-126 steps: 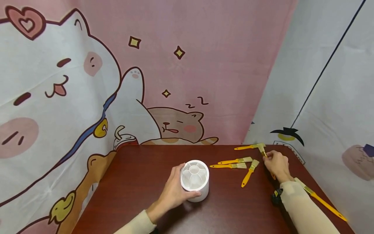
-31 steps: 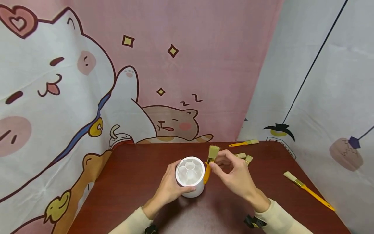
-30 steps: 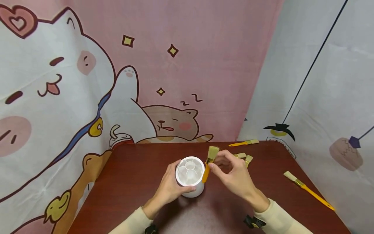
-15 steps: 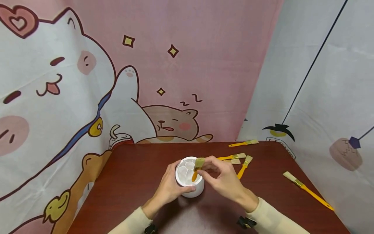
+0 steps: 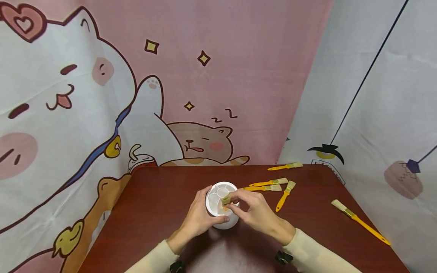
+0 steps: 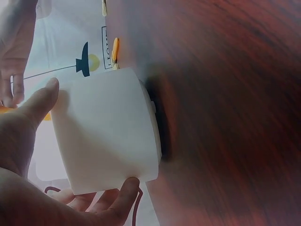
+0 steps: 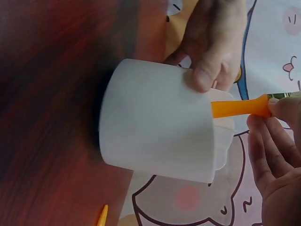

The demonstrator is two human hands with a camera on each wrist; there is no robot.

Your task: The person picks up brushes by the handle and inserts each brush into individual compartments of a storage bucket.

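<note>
A white round holder with inner compartments [image 5: 215, 201] stands on the table in the head view. My left hand [image 5: 197, 220] grips its left side, thumb at the front; the left wrist view shows the fingers around the holder's smooth wall [image 6: 106, 132]. My right hand [image 5: 257, 214] pinches a paintbrush [image 5: 226, 200] just above the holder's opening. In the right wrist view its orange handle [image 7: 237, 108] points into the holder, the end hidden behind the rim. The brush's bristles face up, out of the holder; which compartment the handle is in I cannot tell.
Several yellow-handled paintbrushes lie right of the holder, among them a slanted brush [image 5: 285, 196] and a brush at the back edge [image 5: 285, 167]. A longer brush [image 5: 360, 222] lies near the table's right edge. A printed cloth [image 5: 259, 76] hangs behind the dark red table [image 5: 164, 197].
My right hand has carried the paintbrush from the far right to the holder, and its handle has gone down inside. My left hand keeps its grip on the holder.
</note>
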